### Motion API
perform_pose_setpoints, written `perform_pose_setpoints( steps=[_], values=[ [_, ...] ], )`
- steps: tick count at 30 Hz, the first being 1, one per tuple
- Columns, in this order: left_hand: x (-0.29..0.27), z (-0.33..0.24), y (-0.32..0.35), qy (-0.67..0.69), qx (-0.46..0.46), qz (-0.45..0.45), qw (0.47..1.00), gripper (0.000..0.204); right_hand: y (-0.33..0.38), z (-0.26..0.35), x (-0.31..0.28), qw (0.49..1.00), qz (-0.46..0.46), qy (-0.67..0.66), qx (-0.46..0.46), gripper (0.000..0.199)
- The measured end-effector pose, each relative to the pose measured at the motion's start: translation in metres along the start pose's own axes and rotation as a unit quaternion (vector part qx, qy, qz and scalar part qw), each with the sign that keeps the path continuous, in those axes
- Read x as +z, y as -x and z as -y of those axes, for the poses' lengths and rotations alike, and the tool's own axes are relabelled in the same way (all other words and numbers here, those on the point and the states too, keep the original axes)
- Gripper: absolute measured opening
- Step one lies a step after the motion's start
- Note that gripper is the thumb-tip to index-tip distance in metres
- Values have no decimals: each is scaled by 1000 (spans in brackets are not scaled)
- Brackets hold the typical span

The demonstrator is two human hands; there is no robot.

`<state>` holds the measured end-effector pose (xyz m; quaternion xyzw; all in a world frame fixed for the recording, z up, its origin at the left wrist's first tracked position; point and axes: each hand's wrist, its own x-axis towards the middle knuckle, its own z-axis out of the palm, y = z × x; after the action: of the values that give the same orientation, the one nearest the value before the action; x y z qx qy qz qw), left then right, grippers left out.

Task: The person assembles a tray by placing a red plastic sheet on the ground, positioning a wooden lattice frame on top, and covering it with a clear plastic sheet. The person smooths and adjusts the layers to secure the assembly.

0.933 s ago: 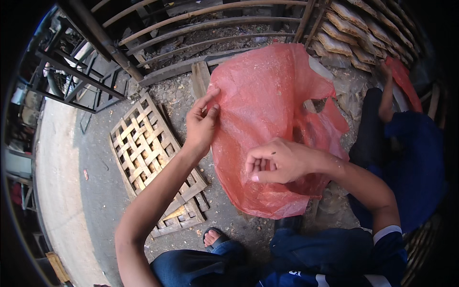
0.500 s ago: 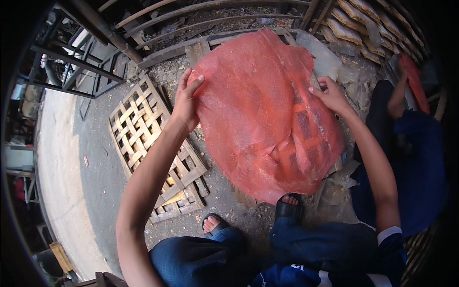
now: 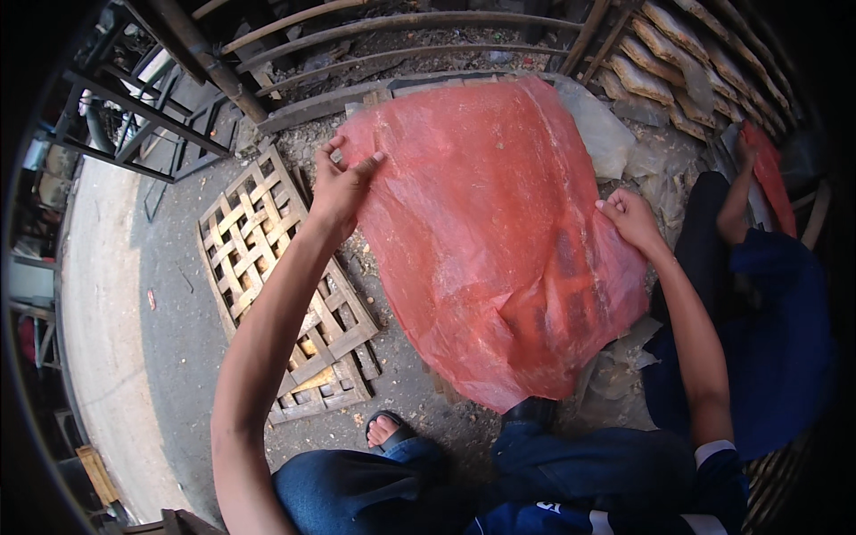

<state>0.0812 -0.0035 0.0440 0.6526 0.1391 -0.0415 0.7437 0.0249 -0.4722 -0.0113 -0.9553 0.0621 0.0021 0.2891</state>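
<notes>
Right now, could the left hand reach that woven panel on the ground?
Probably yes: the woven panel lies uncovered left of the red plastic sheet, though the left hand would have to release that sheet's edge first.

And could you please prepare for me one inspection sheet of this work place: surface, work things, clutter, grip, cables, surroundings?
Surface: grey ground, scattered with small pale bits.
Work things: red plastic sheet, wrinkled, spread out; a slatted shape shows dimly through it.
Clutter: woven lattice panels lie at left; clear plastic beyond the sheet's right side.
Grip: left grip on the sheet's upper-left edge; right grip on its right edge.
Cables: nothing seen that is clearly a cable.
Surroundings: dark metal frame upper left; layered pale stack upper right; co-worker in dark blue at right.
</notes>
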Motion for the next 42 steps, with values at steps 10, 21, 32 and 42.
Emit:
perform_pose_setpoints(
  steps=[10, 21, 32, 42],
  values=[
    [-30, 38, -56, -242, 115, 70, 961, 54, 8, 8, -3, 998, -2, -31, 52, 30],
    [-42, 51, -74, -515, 361, 17, 777, 63, 65, 160, 47, 924, 64, 2, -376, 72],
    [-16, 48, -10, -662, 362, 29, 656, 66, 124, 173, 96, 854, 175, 89, -481, 80],
    [-26, 58, 8, -659, 267, 63, 700, 92, 113, 150, 105, 847, 198, 124, -478, 87]
  ],
)
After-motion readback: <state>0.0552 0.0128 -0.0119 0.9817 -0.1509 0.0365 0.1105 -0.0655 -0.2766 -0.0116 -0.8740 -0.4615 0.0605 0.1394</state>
